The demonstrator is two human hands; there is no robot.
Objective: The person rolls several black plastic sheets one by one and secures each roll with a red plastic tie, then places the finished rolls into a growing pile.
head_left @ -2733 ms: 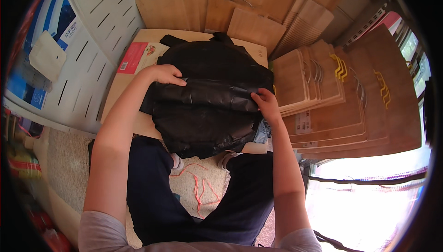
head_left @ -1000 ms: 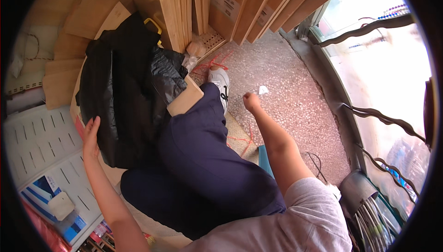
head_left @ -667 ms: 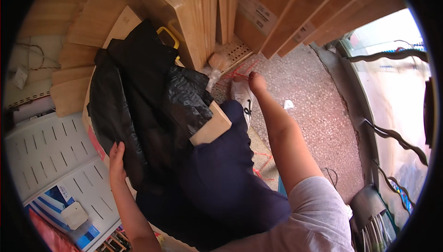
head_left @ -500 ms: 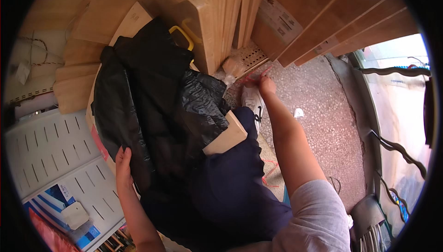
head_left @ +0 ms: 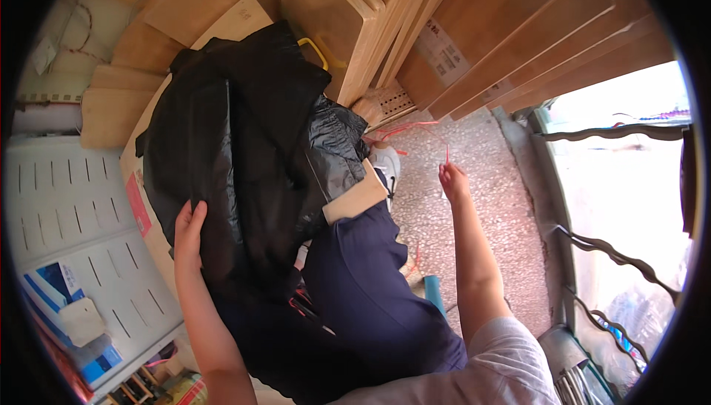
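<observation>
A black plastic bag (head_left: 255, 108) lies draped over a pale wooden board in front of me, and a corner of the board (head_left: 359, 196) sticks out beside my knee. My left hand (head_left: 189, 234) grips the bag's near left edge, thumb on top; its other fingers are partly hidden. To the right, above the speckled floor, my right hand (head_left: 454, 180) is closed in a pinch on a thin red string (head_left: 446, 151). This string runs back to a loose tangle near my white shoe (head_left: 385, 164).
Wooden panels (head_left: 333, 23) and brown boards (head_left: 503, 27) lean upright ahead. A yellow handle (head_left: 315, 51) pokes out behind the bag. Left stands a slotted grey metal shelf (head_left: 70, 208) with a blue-and-white package (head_left: 55, 294). Wavy dark bars (head_left: 622, 133) edge the right side.
My right hand has come back from beside the shoe toward me and slightly right, drawing the red string up. My left hand stays on the bag, and the view has shifted a little.
</observation>
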